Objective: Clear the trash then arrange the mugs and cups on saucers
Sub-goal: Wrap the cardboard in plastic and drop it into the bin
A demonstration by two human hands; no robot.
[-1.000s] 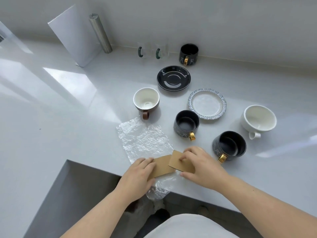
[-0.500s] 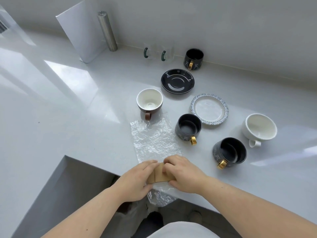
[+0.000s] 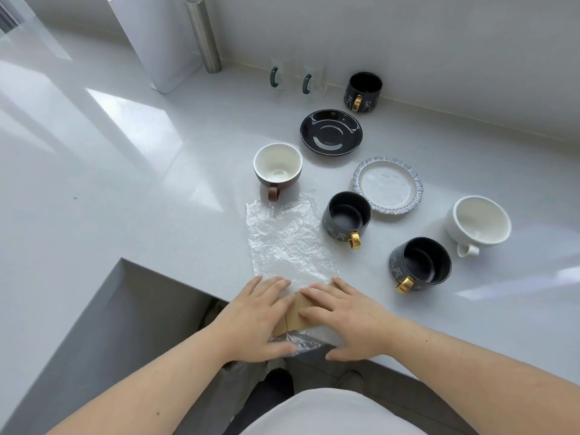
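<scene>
A crinkled clear plastic sheet (image 3: 287,240) lies on the white counter, its near end hanging over the edge. Brown cardboard pieces (image 3: 296,315) rest on that near end. My left hand (image 3: 254,318) and my right hand (image 3: 345,318) lie flat on the cardboard, fingers spread, pressing it down. Behind are a brown-handled white cup (image 3: 277,167), a black saucer (image 3: 331,132), a blue-rimmed saucer (image 3: 387,185), three black mugs with gold handles (image 3: 346,216) (image 3: 420,265) (image 3: 364,91), and a white cup (image 3: 478,227).
Two clear glass cups with green handles (image 3: 295,80) stand by the back wall. A white board (image 3: 157,42) and a metal cylinder (image 3: 202,32) lean at the back left. The counter has a cut-out step (image 3: 125,309) at the near left.
My hands pushed the two cardboard pieces together over the near end of the plastic, then flattened out on top of them. The view shifted closer to the counter.
</scene>
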